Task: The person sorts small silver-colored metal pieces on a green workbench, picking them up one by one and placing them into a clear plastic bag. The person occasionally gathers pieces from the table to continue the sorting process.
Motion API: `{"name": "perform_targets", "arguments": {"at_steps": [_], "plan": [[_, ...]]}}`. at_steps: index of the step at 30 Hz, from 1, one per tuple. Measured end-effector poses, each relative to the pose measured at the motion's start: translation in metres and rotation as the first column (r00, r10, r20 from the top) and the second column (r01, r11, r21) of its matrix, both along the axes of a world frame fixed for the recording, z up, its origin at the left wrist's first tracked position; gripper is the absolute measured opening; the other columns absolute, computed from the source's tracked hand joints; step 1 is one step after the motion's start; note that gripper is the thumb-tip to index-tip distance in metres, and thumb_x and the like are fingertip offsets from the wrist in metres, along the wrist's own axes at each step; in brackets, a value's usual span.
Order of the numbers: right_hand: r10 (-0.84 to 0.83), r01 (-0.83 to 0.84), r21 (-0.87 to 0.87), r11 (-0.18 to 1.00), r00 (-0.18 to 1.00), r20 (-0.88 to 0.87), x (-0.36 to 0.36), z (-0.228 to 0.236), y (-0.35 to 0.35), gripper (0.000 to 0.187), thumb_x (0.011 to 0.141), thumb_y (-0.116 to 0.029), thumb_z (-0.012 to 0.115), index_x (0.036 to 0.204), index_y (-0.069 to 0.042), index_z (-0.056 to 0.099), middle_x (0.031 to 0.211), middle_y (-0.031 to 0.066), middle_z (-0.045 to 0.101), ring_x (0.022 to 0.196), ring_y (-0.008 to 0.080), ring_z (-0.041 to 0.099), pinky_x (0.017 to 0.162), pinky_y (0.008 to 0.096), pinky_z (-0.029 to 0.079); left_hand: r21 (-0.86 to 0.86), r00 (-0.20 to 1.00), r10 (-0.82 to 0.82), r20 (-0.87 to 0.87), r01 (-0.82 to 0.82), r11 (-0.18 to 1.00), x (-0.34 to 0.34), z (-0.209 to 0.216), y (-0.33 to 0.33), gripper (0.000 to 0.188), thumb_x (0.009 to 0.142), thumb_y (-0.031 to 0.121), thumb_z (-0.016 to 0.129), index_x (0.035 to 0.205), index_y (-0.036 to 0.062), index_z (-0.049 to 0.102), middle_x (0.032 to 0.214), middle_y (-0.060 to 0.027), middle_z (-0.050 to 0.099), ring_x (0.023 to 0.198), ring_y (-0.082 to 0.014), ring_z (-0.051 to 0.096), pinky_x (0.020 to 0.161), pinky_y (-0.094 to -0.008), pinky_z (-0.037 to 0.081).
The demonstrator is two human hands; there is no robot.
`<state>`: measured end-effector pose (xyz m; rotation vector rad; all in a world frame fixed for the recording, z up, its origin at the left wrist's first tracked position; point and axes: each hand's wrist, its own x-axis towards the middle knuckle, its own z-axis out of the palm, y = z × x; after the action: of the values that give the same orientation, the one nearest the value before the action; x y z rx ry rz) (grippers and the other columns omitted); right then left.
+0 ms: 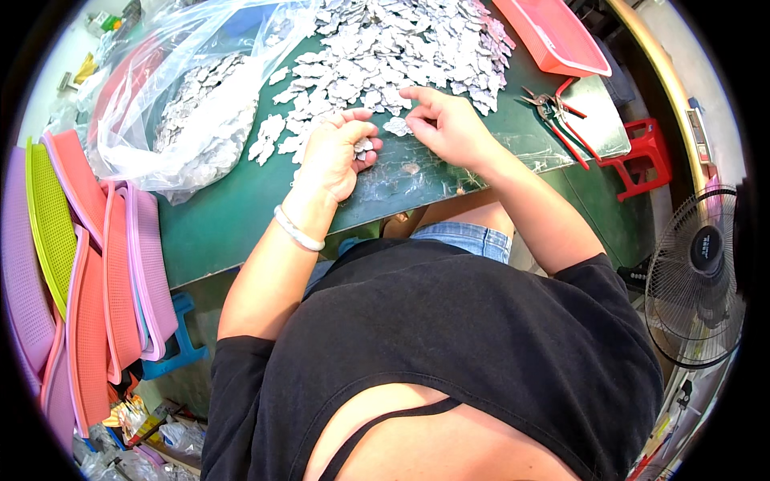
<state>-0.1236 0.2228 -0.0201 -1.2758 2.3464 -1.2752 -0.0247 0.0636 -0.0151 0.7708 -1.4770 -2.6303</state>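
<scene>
A large heap of small flat grey pieces with irregular, wavy outlines [393,48] lies on the green table [216,216]. My left hand [338,152] is curled around a few of these grey pieces [363,147], partly hidden by its fingers. At the near edge of the heap, my right hand [449,128] has its index finger stretched toward the pieces and its thumb a little apart, with nothing visible between them. One loose grey piece [397,127] lies on the table just left of the right thumb.
Left of the heap sits a clear plastic bag [216,152] of similar pieces. Red-handled pliers [553,112] lie at right, below a pink-red tray [553,40]. Stacked colourful plastic baskets [88,272] stand left; a red stool [642,160] and a fan [698,272] stand right.
</scene>
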Motion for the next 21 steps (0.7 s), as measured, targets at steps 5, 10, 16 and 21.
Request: {"name": "perform_targets", "arguments": {"at_steps": [5, 10, 16, 21], "plan": [[0.106, -0.064, -0.12, 0.991, 0.912, 0.397, -0.004, 0.011, -0.006, 0.039, 0.082, -0.01, 0.056, 0.117, 0.003, 0.046, 0.073, -0.0001, 0.06, 0.062, 0.0064, 0.052, 0.059, 0.0193, 0.043, -0.046, 0.994, -0.105, -0.027, 0.104, 0.994, 0.0, -0.003, 0.004, 0.012, 0.079, 0.012, 0.061, 0.087, 0.0054, 0.054, 0.074, -0.0031, 0.056, 0.06, -0.011, 0.054, 0.049, -0.0216, 0.044], [0.003, -0.031, -0.06, 0.998, 0.911, -0.412, -0.024, -0.001, -0.021, 0.042, 0.077, -0.01, 0.059, 0.117, -0.003, 0.048, 0.093, 0.0108, 0.061, 0.081, 0.0237, 0.057, 0.074, 0.0306, 0.045, 0.048, 0.999, -0.035, 0.002, 0.035, 0.998, -0.001, -0.001, 0.002, 0.008, 0.08, 0.01, 0.057, 0.086, 0.0048, 0.053, 0.075, -0.0062, 0.056, 0.064, -0.0149, 0.055, 0.052, -0.0232, 0.045], [-0.011, 0.011, -0.003, 1.0, 0.897, -0.441, -0.024, -0.007, -0.03, 0.038, 0.074, -0.009, 0.059, 0.11, -0.003, 0.051, 0.095, 0.0151, 0.058, 0.088, 0.0331, 0.054, 0.077, 0.0376, 0.044, 0.202, 0.996, 0.089, -0.007, -0.086, 0.976, 0.001, 0.003, -0.003, 0.009, 0.08, 0.006, 0.052, 0.089, 0.0033, 0.051, 0.083, -0.0112, 0.057, 0.073, -0.0214, 0.059, 0.059, -0.0285, 0.051], [-0.129, 0.108, -0.151, 0.983, 0.982, -0.138, -0.028, -0.006, -0.027, 0.035, 0.078, -0.005, 0.056, 0.112, 0.0, 0.05, 0.083, 0.0086, 0.061, 0.071, 0.0188, 0.058, 0.067, 0.0282, 0.046, 0.163, 0.997, 0.07, -0.028, -0.065, 0.985, -0.002, 0.002, -0.008, 0.019, 0.079, 0.003, 0.052, 0.097, 0.0031, 0.05, 0.08, -0.0096, 0.056, 0.065, -0.0172, 0.056, 0.054, -0.0238, 0.046]]}}
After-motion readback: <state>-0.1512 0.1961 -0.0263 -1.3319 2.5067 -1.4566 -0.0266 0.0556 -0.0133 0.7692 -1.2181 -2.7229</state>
